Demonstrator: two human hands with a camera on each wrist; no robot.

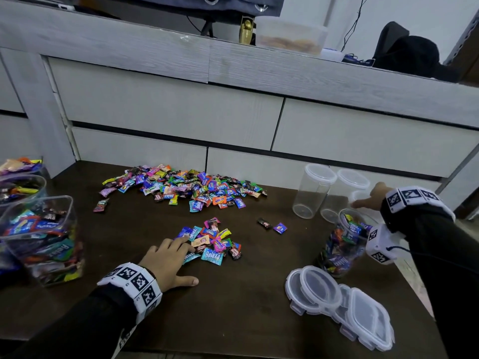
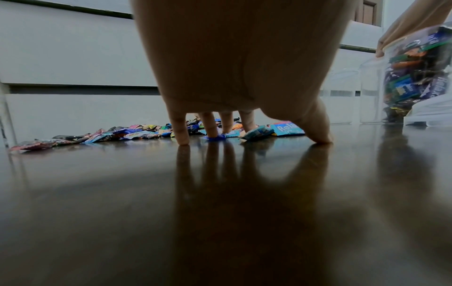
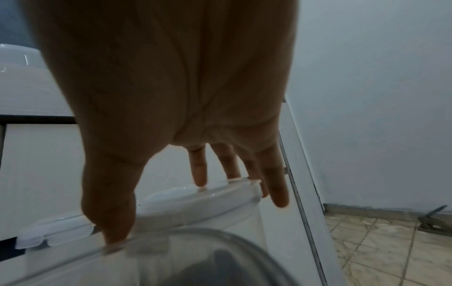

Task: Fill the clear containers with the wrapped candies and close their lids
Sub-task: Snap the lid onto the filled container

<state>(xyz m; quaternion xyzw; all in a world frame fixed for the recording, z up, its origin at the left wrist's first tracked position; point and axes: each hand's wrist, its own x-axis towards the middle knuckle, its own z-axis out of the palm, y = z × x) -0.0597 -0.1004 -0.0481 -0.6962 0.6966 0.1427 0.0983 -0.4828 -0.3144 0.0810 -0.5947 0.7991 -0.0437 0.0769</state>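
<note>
Left hand (image 1: 166,263) lies spread on the desk (image 1: 233,307), its fingers (image 2: 182,133) touching, not gripping, the candies (image 1: 212,242) at 12 o'clock. Right hand (image 1: 373,198) reaches straight-fingered to a lid (image 3: 195,195), thumb on the filled, tilted jar (image 1: 344,244); a nudge could spill it.

- "Relaxa" is printed in white on a light-blue candy wrapper (image 1: 212,256) at the near edge of the small candy pile (image 1: 210,239).
- "Relaxa" also shows on a wrapper inside the round filled container (image 1: 343,244), right of that pile.
- Other wrappers' print is too small to read.
</note>
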